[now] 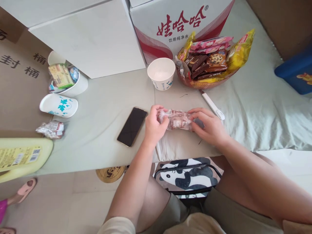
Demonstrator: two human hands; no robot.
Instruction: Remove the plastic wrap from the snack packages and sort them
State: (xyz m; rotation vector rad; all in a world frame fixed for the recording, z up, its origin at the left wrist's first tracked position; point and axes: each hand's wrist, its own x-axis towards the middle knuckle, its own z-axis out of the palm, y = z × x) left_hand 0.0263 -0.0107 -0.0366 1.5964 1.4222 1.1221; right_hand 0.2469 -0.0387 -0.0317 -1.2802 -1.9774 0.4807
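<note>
Near the tabletop's (102, 107) front edge, both hands, left (154, 125) and right (210, 126), gripped a crinkly clear plastic snack packet (177, 119) by its ends. A hard tug might have scattered contents toward the black phone (132, 126).

Head-worn camera, looking forward and steeply down

It looks from close above onto the counter (102, 107) just ahead of the wearer; the wearer's own forearms and knees fill the bottom edge, and a printed carton (180, 26) closes off the top.
</note>
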